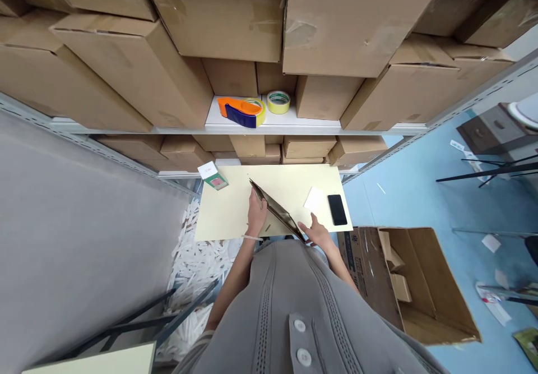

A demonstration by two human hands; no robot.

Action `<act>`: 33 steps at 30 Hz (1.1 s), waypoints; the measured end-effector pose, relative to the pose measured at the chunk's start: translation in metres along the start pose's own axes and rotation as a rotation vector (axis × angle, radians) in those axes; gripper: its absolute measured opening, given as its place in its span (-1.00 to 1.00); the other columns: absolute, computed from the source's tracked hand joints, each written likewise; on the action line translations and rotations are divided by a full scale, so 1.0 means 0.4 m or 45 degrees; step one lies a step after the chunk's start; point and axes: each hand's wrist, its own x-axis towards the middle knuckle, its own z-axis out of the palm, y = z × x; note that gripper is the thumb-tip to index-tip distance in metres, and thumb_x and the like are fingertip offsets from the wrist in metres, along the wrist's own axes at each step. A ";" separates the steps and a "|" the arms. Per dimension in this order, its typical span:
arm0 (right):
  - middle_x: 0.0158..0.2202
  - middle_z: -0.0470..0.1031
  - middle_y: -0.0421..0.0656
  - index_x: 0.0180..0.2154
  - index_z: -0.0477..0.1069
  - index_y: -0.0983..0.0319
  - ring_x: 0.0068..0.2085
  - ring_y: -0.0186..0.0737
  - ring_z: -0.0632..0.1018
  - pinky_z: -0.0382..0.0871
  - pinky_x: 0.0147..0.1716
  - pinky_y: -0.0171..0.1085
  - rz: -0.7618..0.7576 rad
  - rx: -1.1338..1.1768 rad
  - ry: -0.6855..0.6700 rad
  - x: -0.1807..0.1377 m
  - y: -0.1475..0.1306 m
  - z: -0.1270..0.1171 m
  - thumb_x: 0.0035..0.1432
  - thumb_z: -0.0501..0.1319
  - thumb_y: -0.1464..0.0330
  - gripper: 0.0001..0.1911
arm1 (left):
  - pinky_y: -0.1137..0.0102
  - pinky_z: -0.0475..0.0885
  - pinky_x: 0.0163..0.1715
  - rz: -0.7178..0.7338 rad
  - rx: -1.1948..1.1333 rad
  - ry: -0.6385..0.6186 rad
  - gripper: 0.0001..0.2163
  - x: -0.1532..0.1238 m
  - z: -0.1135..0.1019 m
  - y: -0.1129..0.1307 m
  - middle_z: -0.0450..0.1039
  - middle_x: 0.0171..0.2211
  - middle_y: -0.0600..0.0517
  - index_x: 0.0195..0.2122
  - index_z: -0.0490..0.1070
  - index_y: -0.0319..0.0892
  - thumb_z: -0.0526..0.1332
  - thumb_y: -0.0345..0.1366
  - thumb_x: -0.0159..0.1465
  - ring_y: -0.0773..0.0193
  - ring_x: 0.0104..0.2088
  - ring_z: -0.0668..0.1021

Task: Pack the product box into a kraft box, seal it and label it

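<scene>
The left hand (256, 212) pinches thin, folded brown cardboard (278, 208) over a smooth cream tabletop (225, 214), the right hand (317, 232) loosely spread by the cardboard's lower corner

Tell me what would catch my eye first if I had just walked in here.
Probably the big cardboard boxes packed across the top of the view. Next, the bright orange-and-blue tape dispenser on the shelf below them, with a yellow tape roll to its right. Then, at the pale table, the left hand gripping a flat brown piece, with the right hand by its near end.
</scene>
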 end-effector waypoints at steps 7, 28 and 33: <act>0.17 0.34 0.14 0.35 -0.16 0.33 0.17 0.01 0.39 0.25 0.08 -0.16 -0.124 0.158 -0.113 0.004 0.042 0.025 0.19 0.03 -0.07 -0.10 | 0.13 0.01 0.31 0.012 -0.038 0.007 -0.36 0.001 -0.007 -0.007 0.02 0.32 -0.18 0.34 -0.10 -0.21 0.10 -0.25 0.27 0.07 0.33 0.09; -0.19 0.60 -0.01 0.18 0.22 0.35 -0.36 -0.18 0.63 0.38 -0.11 -0.24 -0.116 0.018 -0.232 0.025 0.028 0.020 0.15 0.13 -0.05 -0.24 | 0.17 0.09 0.29 0.011 -0.038 -0.011 -0.34 -0.011 -0.025 -0.001 0.01 0.34 -0.11 0.36 -0.15 -0.15 0.09 -0.31 0.25 0.12 0.33 0.10; -0.31 0.61 -0.05 0.11 0.30 0.35 -0.38 -0.18 0.63 0.36 -0.14 -0.26 -0.132 -0.043 -0.235 0.028 0.023 0.017 0.26 0.03 0.03 -0.40 | 0.15 0.06 0.30 -0.012 0.004 -0.034 -0.34 -0.013 -0.026 -0.013 -0.06 0.35 -0.17 0.36 -0.13 -0.25 0.06 -0.35 0.24 0.08 0.34 0.07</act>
